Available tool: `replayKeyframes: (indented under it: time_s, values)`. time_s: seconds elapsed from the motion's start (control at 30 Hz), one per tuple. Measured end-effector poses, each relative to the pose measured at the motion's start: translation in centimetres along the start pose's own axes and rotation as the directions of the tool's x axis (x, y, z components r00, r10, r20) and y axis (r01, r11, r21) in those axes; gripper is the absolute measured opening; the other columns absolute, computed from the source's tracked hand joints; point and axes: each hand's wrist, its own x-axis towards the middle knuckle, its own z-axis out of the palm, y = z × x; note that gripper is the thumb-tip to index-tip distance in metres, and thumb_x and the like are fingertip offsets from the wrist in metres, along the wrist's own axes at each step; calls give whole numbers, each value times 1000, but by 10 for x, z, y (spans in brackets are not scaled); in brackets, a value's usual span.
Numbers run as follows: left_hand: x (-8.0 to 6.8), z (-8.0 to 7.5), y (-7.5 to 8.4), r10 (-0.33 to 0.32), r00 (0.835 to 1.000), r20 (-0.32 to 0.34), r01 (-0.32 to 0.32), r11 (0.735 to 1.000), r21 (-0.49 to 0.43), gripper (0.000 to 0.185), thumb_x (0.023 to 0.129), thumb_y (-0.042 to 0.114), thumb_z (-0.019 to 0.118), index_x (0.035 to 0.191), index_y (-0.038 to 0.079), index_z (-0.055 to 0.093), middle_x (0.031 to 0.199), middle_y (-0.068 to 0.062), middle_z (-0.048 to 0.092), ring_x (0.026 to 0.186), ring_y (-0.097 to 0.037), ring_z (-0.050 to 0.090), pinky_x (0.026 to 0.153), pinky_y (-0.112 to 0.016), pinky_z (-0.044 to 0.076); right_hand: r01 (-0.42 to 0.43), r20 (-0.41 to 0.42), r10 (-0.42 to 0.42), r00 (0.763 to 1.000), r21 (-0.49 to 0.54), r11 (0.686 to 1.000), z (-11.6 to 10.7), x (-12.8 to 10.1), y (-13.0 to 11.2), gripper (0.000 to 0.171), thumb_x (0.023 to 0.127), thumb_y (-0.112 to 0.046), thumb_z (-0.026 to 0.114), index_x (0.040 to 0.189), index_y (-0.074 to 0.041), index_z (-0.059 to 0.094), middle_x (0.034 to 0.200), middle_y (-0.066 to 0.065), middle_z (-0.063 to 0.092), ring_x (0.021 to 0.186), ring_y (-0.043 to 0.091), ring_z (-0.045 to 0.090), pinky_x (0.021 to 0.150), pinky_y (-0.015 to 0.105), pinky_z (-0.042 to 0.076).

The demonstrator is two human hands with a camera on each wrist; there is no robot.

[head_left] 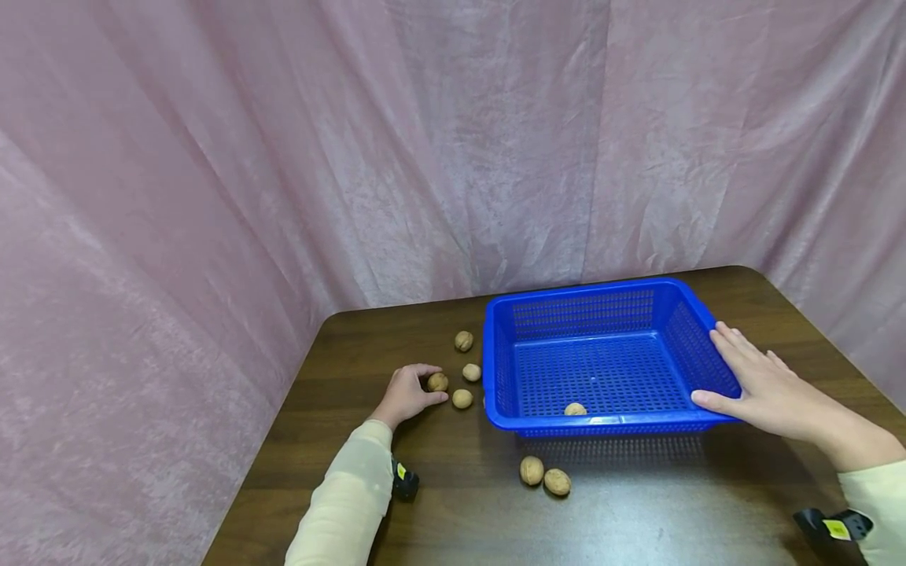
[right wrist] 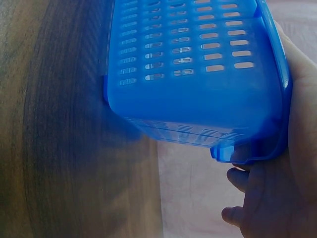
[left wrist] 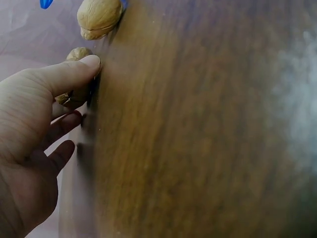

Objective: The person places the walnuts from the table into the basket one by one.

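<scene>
A: Left hand (head_left: 406,395), lower centre-left of the head view: fingers curled round a tan, wrinkled-shell walnut (head_left: 437,382) on the dark brown wooden table (head_left: 637,503). The left wrist view shows the thumb (left wrist: 74,72) lying over that nut, the other fingers bent below it.

B: Nuts nearby?

A: Three loose walnuts just right of the hand: one (head_left: 462,398) near the fingertips, one (head_left: 471,372) above it, one (head_left: 463,340) further up the frame. Two more (head_left: 532,470) (head_left: 557,482) lie touching each other below the basket, lower centre.

B: Right hand?

A: Right hand (head_left: 760,389), right of centre, grips the right edge of the blue perforated plastic basket (head_left: 602,303). Fingers straight and close together along the side rim, thumb pressed at the near right corner. The right wrist view shows the basket's near end tilted off the table, fingers curled under the corner (right wrist: 247,153).

B: Basket contents?

A: One walnut (head_left: 575,409) inside, against the near wall.

B: Surroundings?

A: Pink crumpled cloth backdrop (head_left: 283,157) fills the upper frame behind the table.
</scene>
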Motion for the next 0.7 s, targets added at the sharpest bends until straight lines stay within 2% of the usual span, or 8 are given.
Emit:
replayKeyframes:
  time_s: [0.17, 0.33, 0.53, 0.7]
  values:
    - [0, -8, 4, 31, 999, -20, -31, 999, -15, 49, 72, 25, 86, 115, 9, 71, 110, 1, 67, 105, -21, 60, 92, -41, 47, 2, -3, -2, 1000, 4, 1000, 0, 0, 0, 98, 91, -46, 61, 152, 4, 2, 158, 24, -5, 144, 32, -13, 106, 64, -13]
    - [1, -22, 20, 60, 997, -39, -61, 998, -21, 47, 74, 21, 86, 117, 8, 70, 104, 4, 65, 91, -17, 57, 80, -39, 49, 8, 0, -8, 1000, 3, 1000, -1, 0, 0, 98, 92, -47, 60, 152, 4, 1, 158, 23, -6, 144, 32, -14, 105, 65, -13]
    - [5, -40, 49, 133, 989, -66, -132, 991, 11, 45, 75, 21, 85, 116, 15, 70, 111, 4, 66, 99, -14, 59, 83, -37, 49, 7, -3, -7, 1000, -1, 1000, -1, 0, 0, 98, 91, -45, 62, 151, 5, 2, 157, 25, -4, 144, 34, -12, 105, 65, -12]
    - [8, -49, 74, 210, 976, -56, -210, 978, 15, 45, 76, 26, 84, 117, 13, 70, 113, 4, 67, 106, -15, 59, 89, -40, 49, 1, 10, -1, 1000, -1, 1000, -1, 0, -2, 98, 91, -45, 62, 151, 6, 3, 157, 26, -5, 144, 35, -14, 104, 67, -12]
